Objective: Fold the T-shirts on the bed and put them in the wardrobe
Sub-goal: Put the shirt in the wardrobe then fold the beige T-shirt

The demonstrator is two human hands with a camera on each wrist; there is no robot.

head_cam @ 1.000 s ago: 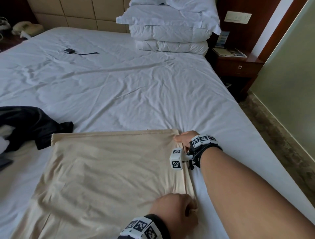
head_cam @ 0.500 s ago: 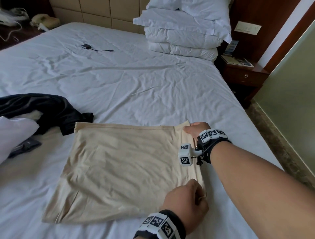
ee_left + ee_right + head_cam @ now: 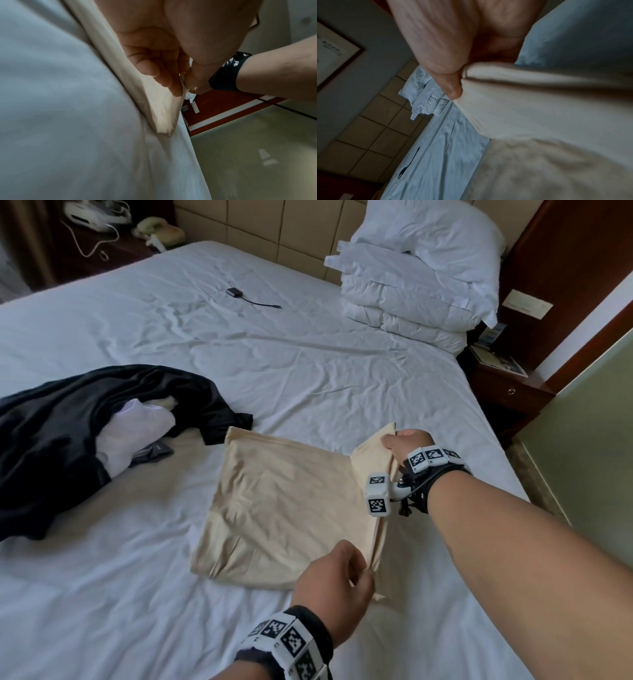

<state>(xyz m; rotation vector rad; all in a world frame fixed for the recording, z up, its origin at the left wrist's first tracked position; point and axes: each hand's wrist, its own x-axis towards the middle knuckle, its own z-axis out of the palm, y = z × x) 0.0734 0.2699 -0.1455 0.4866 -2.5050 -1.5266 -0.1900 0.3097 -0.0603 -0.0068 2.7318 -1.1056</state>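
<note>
Beige T-shirt (image 3: 281, 508): partly folded, on the white-sheeted bed (image 3: 308, 378), near its right edge. Right hand (image 3: 406, 445) pinches the far right corner, lifted off the sheet; left hand (image 3: 334, 583) pinches the near right edge. Black garment (image 3: 68, 433), with white cloth (image 3: 133, 436) in its folds, lies just left. Small black adapter with cable (image 3: 236, 292) further up. Stacked white pillows (image 3: 411, 289) at the padded headboard (image 3: 260, 231). Wooden nightstand (image 3: 507, 392) beside; printed matter there unreadable.

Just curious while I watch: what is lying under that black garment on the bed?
A white garment pokes out from under the black garment, with a small dark grey item beside it. Whatever else lies beneath is covered.
</note>
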